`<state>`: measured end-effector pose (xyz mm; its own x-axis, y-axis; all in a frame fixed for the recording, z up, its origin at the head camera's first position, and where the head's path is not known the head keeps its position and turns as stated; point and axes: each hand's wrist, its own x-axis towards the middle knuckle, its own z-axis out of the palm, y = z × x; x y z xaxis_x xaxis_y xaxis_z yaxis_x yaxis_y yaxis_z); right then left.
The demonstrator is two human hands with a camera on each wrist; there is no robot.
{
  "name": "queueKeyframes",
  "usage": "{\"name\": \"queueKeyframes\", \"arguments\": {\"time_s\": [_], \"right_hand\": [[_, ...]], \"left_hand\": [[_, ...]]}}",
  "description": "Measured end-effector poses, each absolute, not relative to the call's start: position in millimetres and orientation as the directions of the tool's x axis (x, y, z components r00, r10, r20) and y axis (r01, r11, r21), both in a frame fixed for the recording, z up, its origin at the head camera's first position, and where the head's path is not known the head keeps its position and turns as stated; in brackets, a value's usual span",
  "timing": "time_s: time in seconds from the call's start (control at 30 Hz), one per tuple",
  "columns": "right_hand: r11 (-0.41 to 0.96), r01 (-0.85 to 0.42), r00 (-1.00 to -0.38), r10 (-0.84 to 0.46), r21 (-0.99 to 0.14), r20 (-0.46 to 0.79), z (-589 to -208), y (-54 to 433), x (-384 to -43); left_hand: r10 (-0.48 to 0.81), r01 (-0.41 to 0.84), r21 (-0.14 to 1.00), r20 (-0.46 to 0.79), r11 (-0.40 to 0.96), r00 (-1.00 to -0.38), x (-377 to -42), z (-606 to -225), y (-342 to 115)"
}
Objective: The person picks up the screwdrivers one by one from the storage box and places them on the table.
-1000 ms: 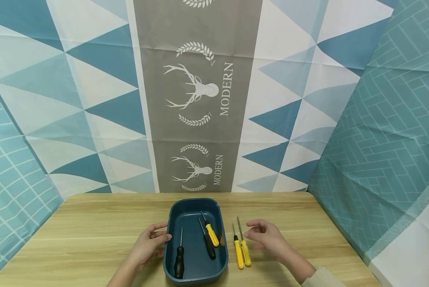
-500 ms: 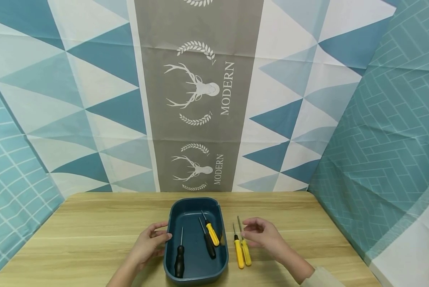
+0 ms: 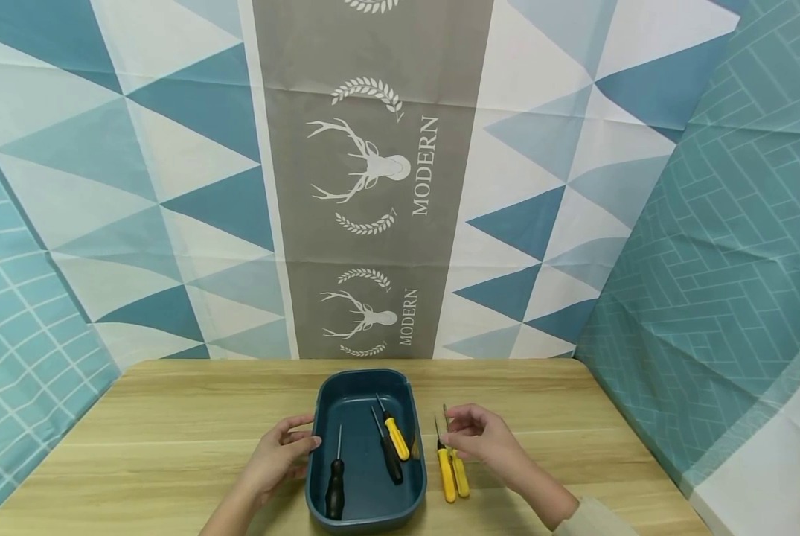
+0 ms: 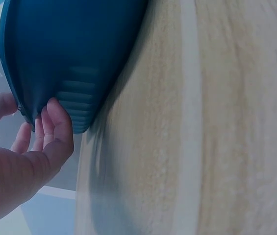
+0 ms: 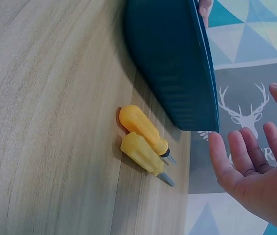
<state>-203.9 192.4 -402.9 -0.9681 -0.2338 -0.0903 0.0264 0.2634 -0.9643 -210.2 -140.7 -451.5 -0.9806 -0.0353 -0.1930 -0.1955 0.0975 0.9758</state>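
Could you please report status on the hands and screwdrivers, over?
Left hand holds blue tray by rim. Right hand empty, above two yellow-handled screwdrivers. Three other screwdrivers inside. No obstruction seen.

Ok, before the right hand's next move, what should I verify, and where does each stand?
1. Left hand on blue bin: ok, at its left rim.
2. Firmness of that hold: cannot tell.
3. Yellow-handled screwdrivers beside the bin: ok, two lie on the table.
4. Right hand gripping one: not ok, it holds nothing.
5. Bare bin floor: ok, between the left black screwdriver and the pair at right.
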Motion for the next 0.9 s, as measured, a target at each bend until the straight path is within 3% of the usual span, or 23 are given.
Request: {"name": "queueKeyframes", "arguments": {"time_s": [0.9], "right_hand": [[0.304,-0.066,-0.954,-0.298,-0.95,-0.029,-397.3,168.1,-202.6]], "left_hand": [[-0.036,-0.201,0.976,-0.198,0.086,-0.979,-208.9,-451.7,-141.0]]}}
